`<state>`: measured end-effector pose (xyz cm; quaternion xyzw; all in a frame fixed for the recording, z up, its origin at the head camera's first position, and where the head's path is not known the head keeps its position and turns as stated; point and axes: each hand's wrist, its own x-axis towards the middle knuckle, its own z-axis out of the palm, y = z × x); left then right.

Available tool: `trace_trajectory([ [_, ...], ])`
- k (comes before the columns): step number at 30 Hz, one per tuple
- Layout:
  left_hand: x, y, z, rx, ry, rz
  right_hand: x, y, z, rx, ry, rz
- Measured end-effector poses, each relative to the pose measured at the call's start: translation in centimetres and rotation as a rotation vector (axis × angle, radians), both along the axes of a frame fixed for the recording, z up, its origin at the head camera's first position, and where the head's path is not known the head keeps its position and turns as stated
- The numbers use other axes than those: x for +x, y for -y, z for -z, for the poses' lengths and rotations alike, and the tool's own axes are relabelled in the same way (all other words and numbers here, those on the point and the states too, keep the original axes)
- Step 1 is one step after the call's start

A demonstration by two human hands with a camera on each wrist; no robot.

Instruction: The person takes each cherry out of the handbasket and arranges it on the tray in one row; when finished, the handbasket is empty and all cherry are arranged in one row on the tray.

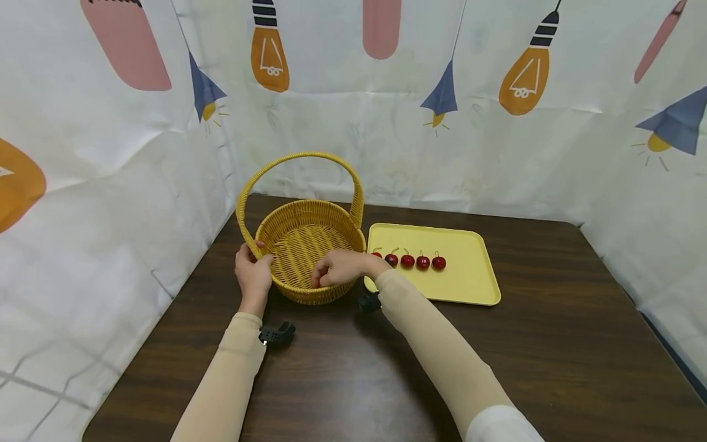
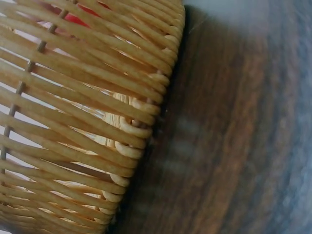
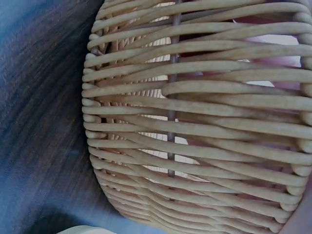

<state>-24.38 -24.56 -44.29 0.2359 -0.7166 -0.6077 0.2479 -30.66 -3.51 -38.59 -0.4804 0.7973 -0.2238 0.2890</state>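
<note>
A yellow wicker basket with a tall arched handle stands toward the back left of the table. My left hand grips its left side at the foot of the handle. Reaching over the near right rim, my right hand is inside the basket with fingers curled downward. A red cherry shows through the weave in the left wrist view, by the right fingers; in the head view the hand hides it. Several cherries with stems lie in a row on a yellow tray, partly behind my right wrist.
The dark wood table reaches back to a white printed curtain that hangs behind and along both sides. A black strap sits at my left wrist. The tray lies just right of the basket.
</note>
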Motion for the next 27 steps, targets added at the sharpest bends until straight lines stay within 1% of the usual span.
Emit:
trace_trajectory([
  [7, 0.2, 0.1, 0.2, -0.002, 0.003, 0.004, 0.1, -0.2, 0.4, -0.063, 0.064, 0.015],
  [8, 0.2, 0.2, 0.3, -0.002, 0.004, 0.004, 0.1, -0.2, 0.4, -0.076, 0.074, 0.028],
  [11, 0.2, 0.2, 0.4, -0.003, 0.005, 0.002, 0.1, -0.4, 0.4, -0.106, 0.151, 0.078],
  [12, 0.2, 0.1, 0.5, -0.003, 0.006, 0.006, 0.1, -0.5, 0.4, -0.106, 0.173, 0.084],
  [14, 0.2, 0.1, 0.5, -0.003, 0.005, 0.012, 0.1, -0.4, 0.3, -0.079, 0.185, 0.068],
  [15, 0.2, 0.1, 0.4, -0.004, 0.005, 0.014, 0.1, -0.4, 0.2, -0.052, 0.176, 0.05],
  [18, 0.1, 0.0, 0.2, -0.013, 0.009, 0.024, 0.2, 0.0, 0.2, 0.029, 0.105, -0.009],
  [20, 0.1, -0.1, 0.1, -0.015, 0.006, 0.025, 0.2, 0.2, 0.3, 0.057, 0.056, -0.014],
  [23, -0.1, -0.1, -0.1, -0.015, 0.0, 0.019, 0.2, 0.7, 0.4, 0.039, 0.016, 0.003],
  [27, -0.1, -0.1, -0.1, -0.01, -0.004, 0.007, 0.3, 1.4, 0.7, -0.024, -0.03, 0.023],
])
